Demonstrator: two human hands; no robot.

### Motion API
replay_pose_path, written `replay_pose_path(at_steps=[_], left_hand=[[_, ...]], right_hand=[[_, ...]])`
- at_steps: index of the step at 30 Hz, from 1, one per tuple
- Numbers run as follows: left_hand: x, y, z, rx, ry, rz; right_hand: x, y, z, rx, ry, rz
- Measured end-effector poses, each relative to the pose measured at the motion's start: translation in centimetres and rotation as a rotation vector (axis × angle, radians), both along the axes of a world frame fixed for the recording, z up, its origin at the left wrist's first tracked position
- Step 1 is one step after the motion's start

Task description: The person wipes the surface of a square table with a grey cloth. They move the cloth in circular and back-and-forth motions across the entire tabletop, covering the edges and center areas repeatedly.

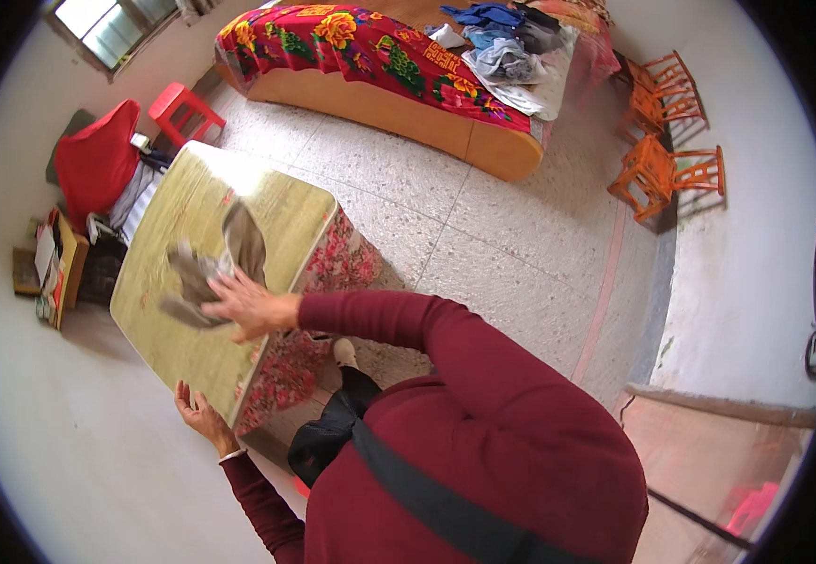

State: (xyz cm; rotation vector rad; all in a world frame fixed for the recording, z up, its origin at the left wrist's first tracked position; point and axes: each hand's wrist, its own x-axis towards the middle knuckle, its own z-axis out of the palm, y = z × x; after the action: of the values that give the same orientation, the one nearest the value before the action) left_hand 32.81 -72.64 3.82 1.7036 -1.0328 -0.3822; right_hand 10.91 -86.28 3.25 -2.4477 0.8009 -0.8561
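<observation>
On the tabletop, which has a yellow-green wood-like pattern, lies a crumpled grey-brown cloth, partly blurred. My right hand reaches across from the right and rests flat on the cloth's near side, fingers spread. Lower down, by the table's near left edge, my left hand is held with its fingers apart and nothing in them. A pale band circles the left wrist. Red floral fabric hangs down the table's side.
A bed with a red flowered cover and piled clothes stands at the back. Two orange wooden chairs are by the right wall. A red stool and a red-draped seat stand beyond the table at left.
</observation>
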Motion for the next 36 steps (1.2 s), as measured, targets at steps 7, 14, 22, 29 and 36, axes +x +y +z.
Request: replay_pose_path(at_steps=[7,14,22,29,36], left_hand=[[7.9,-15.3,-8.0,0.081,-0.402,-0.608],[5.4,-19.6,-14.4,0.233,-0.996,-0.842],[5.6,-19.3,-12.7,0.088,-0.962,-1.306],[5.3,-19.3,-13.8,0.067,-0.961,-1.278],[4.6,-18.9,-13.5,0.108,-1.007,-1.301]], right_hand=[[-4.6,3.9,-15.4,0.376,-0.401,-0.667],[-8.6,17.7,-23.3,0.553,-0.231,-1.146],[-7.0,28.4,-26.0,1.586,0.327,-0.892],[-8.1,33.6,-30.4,1.904,0.052,-1.058],[-8.5,33.3,-29.0,1.726,0.240,-1.085]])
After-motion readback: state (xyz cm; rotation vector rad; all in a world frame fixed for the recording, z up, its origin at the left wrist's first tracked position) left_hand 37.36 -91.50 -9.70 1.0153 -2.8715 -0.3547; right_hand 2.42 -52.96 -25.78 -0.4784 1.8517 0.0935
